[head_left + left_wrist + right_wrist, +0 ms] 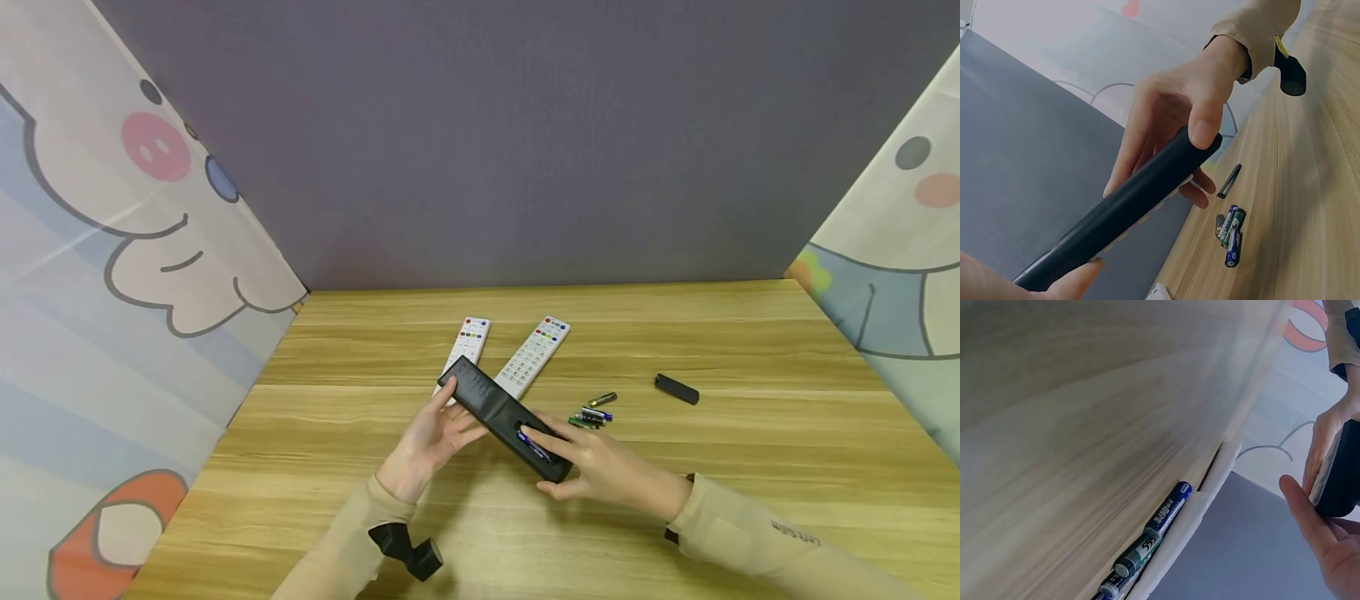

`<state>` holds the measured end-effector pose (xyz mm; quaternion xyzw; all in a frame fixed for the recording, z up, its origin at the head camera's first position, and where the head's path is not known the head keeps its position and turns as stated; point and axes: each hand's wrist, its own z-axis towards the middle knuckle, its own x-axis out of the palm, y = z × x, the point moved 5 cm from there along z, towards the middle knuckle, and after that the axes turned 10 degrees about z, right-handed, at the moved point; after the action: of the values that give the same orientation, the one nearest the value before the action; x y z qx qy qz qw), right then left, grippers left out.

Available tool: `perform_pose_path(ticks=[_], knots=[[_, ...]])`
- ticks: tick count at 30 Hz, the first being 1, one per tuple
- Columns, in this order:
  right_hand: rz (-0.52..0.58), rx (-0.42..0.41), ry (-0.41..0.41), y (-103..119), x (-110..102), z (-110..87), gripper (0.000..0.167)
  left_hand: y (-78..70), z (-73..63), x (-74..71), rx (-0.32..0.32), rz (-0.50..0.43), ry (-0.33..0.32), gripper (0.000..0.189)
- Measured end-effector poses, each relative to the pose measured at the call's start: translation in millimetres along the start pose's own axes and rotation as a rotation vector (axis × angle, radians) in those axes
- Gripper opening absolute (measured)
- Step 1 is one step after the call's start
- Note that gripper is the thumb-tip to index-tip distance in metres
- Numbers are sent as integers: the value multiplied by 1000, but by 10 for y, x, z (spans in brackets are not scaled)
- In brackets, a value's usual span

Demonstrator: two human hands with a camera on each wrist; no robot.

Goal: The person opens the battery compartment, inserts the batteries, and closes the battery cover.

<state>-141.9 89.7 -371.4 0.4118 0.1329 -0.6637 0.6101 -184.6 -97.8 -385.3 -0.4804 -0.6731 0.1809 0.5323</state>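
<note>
Dark grey panel at the back, wood-grain table in front of it, cartoon-printed sheets left and right. Both arms in beige sleeves, black wrist camera on the left one. Left hand is clamped on the black remote control at the end away from the battery bay: thumb along one edge, fingers underneath. Right hand is clamped on the bay end: thumb on the near edge, index fingertip down at the bay, other fingers round the far side. Remote is up off the table between the hands, slanted, back face up, buttons underneath. Battery bay is uncovered, in the right-hand half, right under that index finger. In it: a purple-blue cell, partly behind the finger; can't tell if there's a second. Two white remotes on the table past the black one, buttons up: the right white remote and the left white remote, both partly hidden by it. Slim black cover lies flat off to the right, well apart. Loose batteries bunched between cover and right hand, blue and green ones touching, gold-and-black battery just beside; exact count unclear.
</note>
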Motion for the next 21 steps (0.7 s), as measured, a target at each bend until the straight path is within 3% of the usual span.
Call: perform_pose_path(ticks=[10, 21], knots=[[12, 49, 6, -6, -4, -6, 55, 10, 10, 8, -8, -5, 13, 24], [38, -18, -21, 17, 8, 5, 44, -49, -25, 33, -4, 16, 4, 26]])
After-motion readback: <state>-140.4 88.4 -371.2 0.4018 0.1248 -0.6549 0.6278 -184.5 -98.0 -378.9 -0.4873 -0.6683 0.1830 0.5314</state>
